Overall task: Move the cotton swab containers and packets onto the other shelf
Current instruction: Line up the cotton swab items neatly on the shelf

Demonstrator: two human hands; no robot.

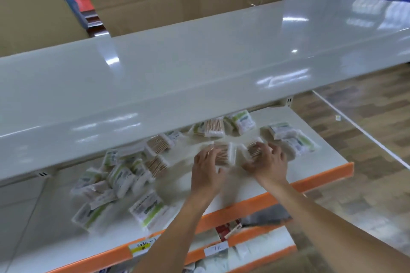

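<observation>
Both of your hands are down on the middle shelf, the one with the orange front lip, working among scattered cotton swab packets. Your left hand has its fingers curled over a packet of wooden-stick swabs near the shelf's centre; your right hand has its fingers bent round a second swab packet just beside it — the motion blur makes it hard to say how firm either hold is. More packets lie loose along the back edge of the shelf, among them one with its wooden sticks showing, and a heap of green-labelled packets crowds the left end, one lying close to the orange front lip. The wide glossy upper shelf above carries nothing in view and looks the likely destination, though that is a judgement. It juts out over the back half of the shelf you are working on, so lifting straight up could knock your knuckles or the packets against its underside. The film wrapping looks slippery — a hurried grab could let a packet slide free, and a sweeping arm could push the packet near the front lip off onto the lower shelves.
</observation>
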